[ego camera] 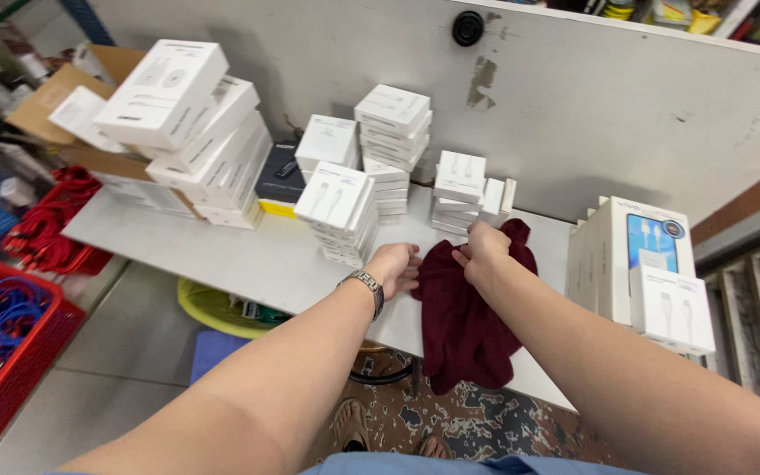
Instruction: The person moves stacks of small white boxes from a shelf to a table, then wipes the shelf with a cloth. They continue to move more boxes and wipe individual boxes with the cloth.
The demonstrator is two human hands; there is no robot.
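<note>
At near edge of white surface (222,255), dark red cloth (464,308) lies part draped over edge, lower half hanging. Left hand (395,266) flat on surface, fingers touching cloth's left side, grip loose, nothing held. Right hand (483,249) on cloth's upper part, fingers pinching fabric. Just behind cloth: low stack of white boxes (459,193); left of cloth, taller stack (339,211). Risk: a pull on hanging cloth could slide it off; an elbow sweep could topple stacks.
</note>
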